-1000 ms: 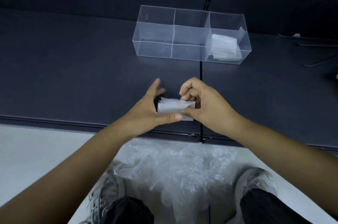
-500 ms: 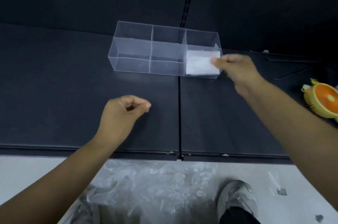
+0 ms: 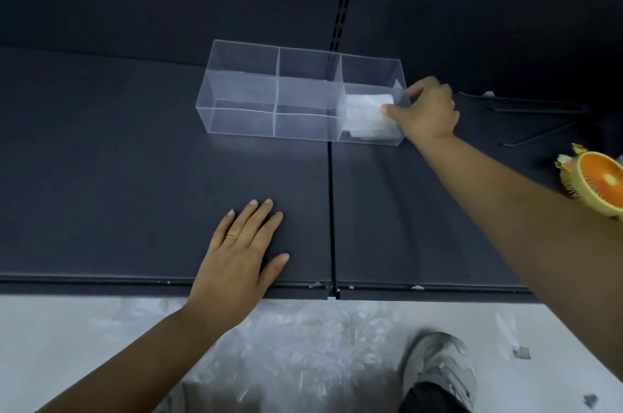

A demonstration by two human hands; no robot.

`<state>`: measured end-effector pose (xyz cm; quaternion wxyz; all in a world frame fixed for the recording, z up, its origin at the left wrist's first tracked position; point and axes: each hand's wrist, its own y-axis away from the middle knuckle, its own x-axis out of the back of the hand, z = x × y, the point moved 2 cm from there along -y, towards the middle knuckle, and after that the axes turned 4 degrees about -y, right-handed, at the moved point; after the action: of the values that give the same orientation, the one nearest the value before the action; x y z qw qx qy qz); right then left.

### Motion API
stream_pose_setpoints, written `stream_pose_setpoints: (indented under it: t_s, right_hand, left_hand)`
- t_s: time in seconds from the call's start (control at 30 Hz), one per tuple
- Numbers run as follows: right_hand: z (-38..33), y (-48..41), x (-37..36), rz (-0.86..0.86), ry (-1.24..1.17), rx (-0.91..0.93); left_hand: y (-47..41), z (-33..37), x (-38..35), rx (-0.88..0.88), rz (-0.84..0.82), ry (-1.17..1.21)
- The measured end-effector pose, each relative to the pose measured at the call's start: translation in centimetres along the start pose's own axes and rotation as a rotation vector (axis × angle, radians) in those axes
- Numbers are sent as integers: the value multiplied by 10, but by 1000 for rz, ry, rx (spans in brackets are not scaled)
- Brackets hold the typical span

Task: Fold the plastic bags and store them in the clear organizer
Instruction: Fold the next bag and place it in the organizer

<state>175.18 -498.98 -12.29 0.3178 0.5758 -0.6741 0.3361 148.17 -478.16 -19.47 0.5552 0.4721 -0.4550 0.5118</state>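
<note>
A clear organizer (image 3: 269,88) with three compartments stands at the back of the dark shelf. Its right compartment holds a stack of folded white plastic bags (image 3: 365,115). My right hand (image 3: 426,112) reaches over the organizer's right end, thumb and fingers pinching the topmost folded bag inside that compartment. My left hand (image 3: 242,254) lies flat, fingers straight, on the shelf near its front edge, holding nothing. A heap of loose crumpled plastic bags (image 3: 286,345) lies on the pale floor below the shelf.
The dark shelf (image 3: 118,176) has a seam running front to back in the middle. An orange and yellow handheld fan (image 3: 596,183) sits at the right edge. Thin metal rods (image 3: 539,129) lie at the back right. A grey shoe (image 3: 438,372) is on the floor.
My right hand carried the folded bag from in front of me into the organizer's right compartment. My left hand let go of it, then opened and settled flat on the shelf.
</note>
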Motion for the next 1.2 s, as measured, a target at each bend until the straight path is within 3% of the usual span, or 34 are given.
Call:
stream_pose_setpoints:
  t_s: [0.07,0.17,0.2,0.27,0.33,0.4,0.47,0.6,0.77,0.83,0.87,0.97,1.03,1.1,1.2]
  right_hand:
    - [-2,21,13,43,-93,68]
    - [-9,97,27,21,-268,403]
    - [-7,134,28,-58,-319,544]
    - [8,215,21,-377,-337,752]
    - [36,278,1,-775,-193,695]
    - [71,313,-22,-1016,55,459]
    - [98,324,-43,-1077,206,358]
    - [106,313,-59,-1013,275,496]
    - [68,293,-24,-1015,-156,450]
    - [45,282,2,-964,-387,380]
    - [35,275,13,-954,-482,317]
    - [15,242,26,-927,-738,104]
    - [4,223,23,-913,-805,-6]
    - [-7,211,17,-904,-775,-20]
    - [-8,194,12,-863,-874,-63]
  left_hand:
    - [6,-1,-2,-16,-13,-71]
    - [17,-6,-5,-32,-39,-126]
    - [20,-8,-5,-32,-41,-132]
    - [23,-10,-6,-34,-34,-137]
    - [23,-10,-6,-47,-21,-143]
    - [23,-10,-6,-52,-5,-154]
    - [24,-10,-7,-54,-3,-162]
    - [24,-11,-9,-53,-13,-148]
    - [26,-11,-2,-47,-67,-87]
    - [24,-13,4,-15,-79,85]
    - [23,-15,9,36,-104,282]
    - [21,-11,29,175,-304,1091]
    - [20,3,38,132,-445,1490]
    - [20,18,42,173,-431,1557]
    - [14,16,42,404,-210,1556]
